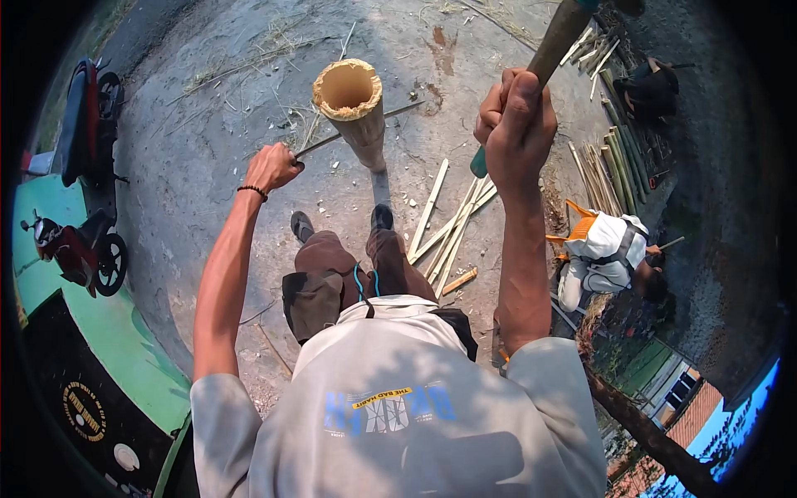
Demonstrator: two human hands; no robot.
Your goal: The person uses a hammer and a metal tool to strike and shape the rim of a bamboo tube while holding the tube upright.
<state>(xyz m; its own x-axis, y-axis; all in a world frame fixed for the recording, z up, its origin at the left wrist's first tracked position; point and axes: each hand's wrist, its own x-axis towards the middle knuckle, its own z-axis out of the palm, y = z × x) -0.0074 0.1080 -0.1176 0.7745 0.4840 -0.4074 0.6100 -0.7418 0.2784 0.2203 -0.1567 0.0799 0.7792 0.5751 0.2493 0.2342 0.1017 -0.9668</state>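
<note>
A thick hollow bamboo pole (353, 104) stands upright in front of my feet, its open top toward the camera. My left hand (271, 167) is shut on the handle of a long thin blade (357, 129), which lies across the pole just below its rim. My right hand (515, 124) is raised above the pole's right side and grips a green bamboo stick (558, 37) that points up and away like a club.
Split bamboo strips (452, 224) lie on the concrete ground right of my feet. A person in white (610, 253) crouches at the right beside a stack of bamboo poles (618, 166). Two motorbikes (83, 166) stand at the left.
</note>
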